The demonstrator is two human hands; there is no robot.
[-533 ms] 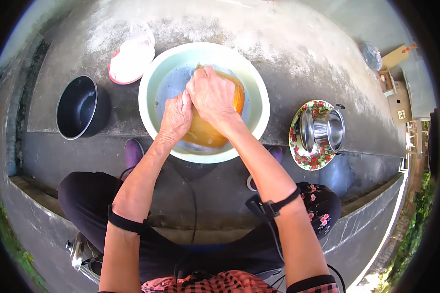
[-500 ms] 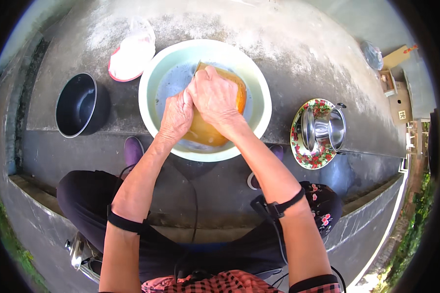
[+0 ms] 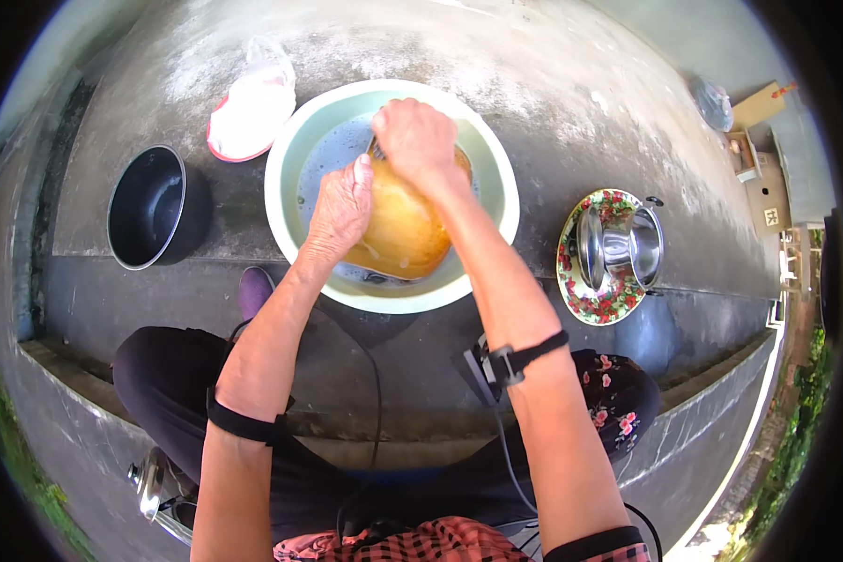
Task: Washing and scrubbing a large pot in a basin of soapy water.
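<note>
A pale green basin of soapy water stands in front of me. In it lies a glossy amber-brown rounded piece, pot-like in shape, its exact kind unclear. My left hand is closed on its left edge, thumb pointing up. At its far side, my right hand is curled closed and pressed down; whatever its fingers hold is hidden beneath. A small dark bit shows between the two hands, too little to name.
On the left are a black pot and a red dish with a white plastic bag. To the right, a floral plate carries a shiny steel pot. Another steel piece sits at lower left.
My right hand has moved away from the left one, up toward the basin's far side. More of the amber piece's surface shows, and it appears turned.
</note>
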